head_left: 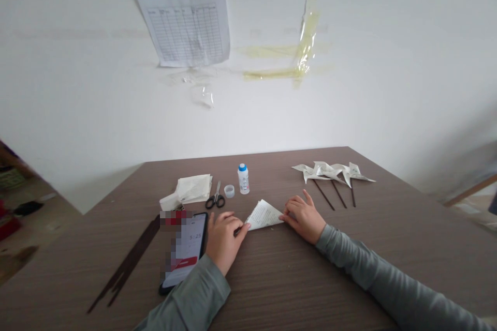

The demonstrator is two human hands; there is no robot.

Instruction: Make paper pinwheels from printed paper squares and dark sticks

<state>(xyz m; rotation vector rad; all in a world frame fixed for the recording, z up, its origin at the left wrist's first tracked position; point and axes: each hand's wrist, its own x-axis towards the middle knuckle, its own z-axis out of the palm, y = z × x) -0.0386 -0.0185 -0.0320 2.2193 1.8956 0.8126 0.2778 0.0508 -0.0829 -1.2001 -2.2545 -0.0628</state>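
A folded triangle of printed paper (264, 213) lies on the brown table (295, 284) between my hands. My left hand (224, 236) rests on the table with its fingers curled, pinching the paper's left corner. My right hand (304, 215) presses down on the paper's right corner with fingers bent and close together. Both arms wear grey-green sleeves.
A phone (185, 250) lies by my left wrist, dark sticks (128, 264) to its left. Behind are a paper stack (191, 189), scissors (216, 197), a small cap (229, 191) and a glue bottle (243, 178). Three paper pinwheels (333, 173) lie at the right. A chart (186, 27) hangs on the wall.
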